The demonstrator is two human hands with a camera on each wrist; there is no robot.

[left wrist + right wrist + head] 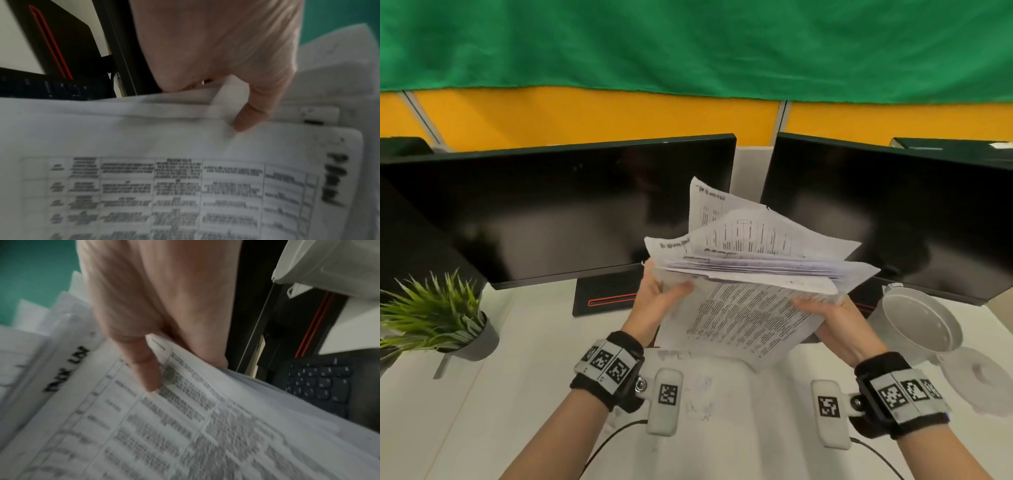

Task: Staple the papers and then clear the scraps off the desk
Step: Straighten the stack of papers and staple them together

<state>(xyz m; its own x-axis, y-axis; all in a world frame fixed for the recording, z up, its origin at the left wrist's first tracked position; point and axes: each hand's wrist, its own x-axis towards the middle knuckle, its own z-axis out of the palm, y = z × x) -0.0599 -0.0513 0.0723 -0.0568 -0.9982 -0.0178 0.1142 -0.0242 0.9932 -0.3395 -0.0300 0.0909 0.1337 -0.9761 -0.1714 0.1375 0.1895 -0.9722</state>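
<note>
Both hands, left hand [654, 301] and right hand [835, 325], pinch the messy stack of white printed papers [750, 274] between them. Loose sheets on top could slide out and fall.

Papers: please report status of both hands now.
Left hand and right hand both grip the papers, lifted above desk. Sheets fanned, uneven. No stapler seen.

Papers [750, 274] above desk [517, 377], between plant [431, 315] and bin [917, 322]
</note>
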